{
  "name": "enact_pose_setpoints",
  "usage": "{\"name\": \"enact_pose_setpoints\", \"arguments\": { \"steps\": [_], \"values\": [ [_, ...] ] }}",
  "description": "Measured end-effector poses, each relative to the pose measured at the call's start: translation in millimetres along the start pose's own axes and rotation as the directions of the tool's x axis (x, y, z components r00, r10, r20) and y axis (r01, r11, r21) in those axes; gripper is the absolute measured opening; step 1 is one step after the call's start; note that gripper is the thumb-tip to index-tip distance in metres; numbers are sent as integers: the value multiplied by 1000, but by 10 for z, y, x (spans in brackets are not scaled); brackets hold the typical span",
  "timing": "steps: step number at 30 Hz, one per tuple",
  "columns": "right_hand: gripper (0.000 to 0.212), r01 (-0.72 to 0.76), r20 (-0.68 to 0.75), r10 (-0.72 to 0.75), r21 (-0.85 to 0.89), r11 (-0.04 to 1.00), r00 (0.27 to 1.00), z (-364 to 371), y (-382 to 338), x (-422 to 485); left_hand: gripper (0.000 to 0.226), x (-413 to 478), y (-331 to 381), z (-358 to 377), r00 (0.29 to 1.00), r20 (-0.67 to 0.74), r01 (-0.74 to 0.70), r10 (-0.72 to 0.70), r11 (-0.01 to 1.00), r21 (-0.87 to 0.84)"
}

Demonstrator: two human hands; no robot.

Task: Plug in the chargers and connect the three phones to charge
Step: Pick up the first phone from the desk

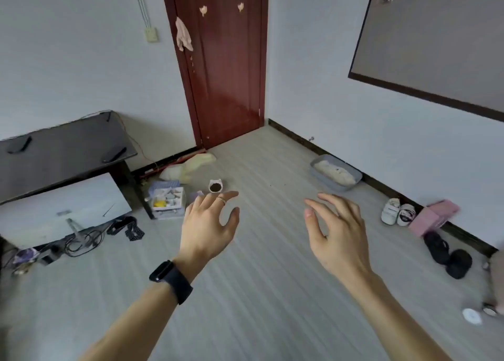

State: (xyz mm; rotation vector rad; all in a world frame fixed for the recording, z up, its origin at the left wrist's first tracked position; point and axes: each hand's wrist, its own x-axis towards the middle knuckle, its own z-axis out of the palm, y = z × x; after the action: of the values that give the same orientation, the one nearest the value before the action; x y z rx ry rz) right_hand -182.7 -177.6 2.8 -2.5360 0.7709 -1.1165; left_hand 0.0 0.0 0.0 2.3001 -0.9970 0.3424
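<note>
1. Phones (114, 154): we are counting two dark ones lying flat on the dark worktop (68, 153) at the left. One is at its right front corner and the second phone (19, 145) is near its left end, both well apart from our hands.
2. We are holding the left hand (210, 224) out above the floor (259, 306), back upward, fingers spread and loosely bent. Its grip is standing wide, holding nothing.
3. We are holding the right hand (335, 232) out beside it, not touching it, fingers likewise spread. Its grip is also wide, holding nothing.
4. We are wearing one ring (222, 200) and one black wristband (171, 280), both on the left.
5. On the floor we are counting one tangle of cables (81, 240) near the worktop's foot, one grey tray (331, 187), two white shoes (398, 212) and two black slippers (447, 254).
</note>
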Motion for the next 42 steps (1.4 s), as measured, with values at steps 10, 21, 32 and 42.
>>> {"name": "enact_pose_setpoints", "arguments": {
  "steps": [10,21,32,42],
  "values": [
    [39,-39,310,6,101,994,951,1126,-329,-251,33,-251,-954,112,948,207,230,-243,969,85],
    [44,-36,480,-37,142,989,877,2754,-1566,453,35,459,-2761,-223,908,193,356,-371,928,107],
    [36,-25,630,-109,199,980,769,4505,-2588,1354,38,1298,-4583,-497,819,148,527,-554,830,185],
    [39,-43,796,-221,296,954,564,6281,-3222,2413,41,2219,-6084,-530,693,35,692,-720,678,247]
  ]
}}
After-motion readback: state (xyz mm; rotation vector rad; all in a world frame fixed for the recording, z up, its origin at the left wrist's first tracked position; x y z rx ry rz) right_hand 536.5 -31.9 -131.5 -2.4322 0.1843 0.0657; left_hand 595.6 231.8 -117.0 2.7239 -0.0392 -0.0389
